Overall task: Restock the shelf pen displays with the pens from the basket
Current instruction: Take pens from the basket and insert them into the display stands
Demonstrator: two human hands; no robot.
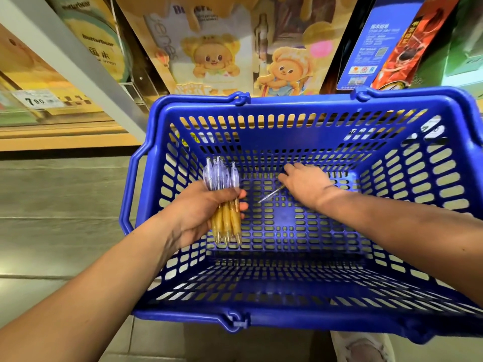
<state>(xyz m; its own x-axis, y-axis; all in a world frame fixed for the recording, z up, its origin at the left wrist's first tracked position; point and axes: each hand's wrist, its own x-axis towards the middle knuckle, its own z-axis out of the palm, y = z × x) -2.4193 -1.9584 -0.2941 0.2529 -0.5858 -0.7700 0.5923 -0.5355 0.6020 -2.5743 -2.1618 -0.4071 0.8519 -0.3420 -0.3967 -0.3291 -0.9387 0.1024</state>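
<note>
Left hand [197, 214] clasped round pen bundle [225, 205] (amber barrels, clear tops); right hand [304, 184] laid on single pen [269, 195] in blue basket [300, 101], grip not discernible.

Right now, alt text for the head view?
The left hand grips a bundle of amber-barrelled pens over a blue basket, while the right hand reaches a single pen on the basket floor. Bear-themed shelf displays stand behind.
</note>
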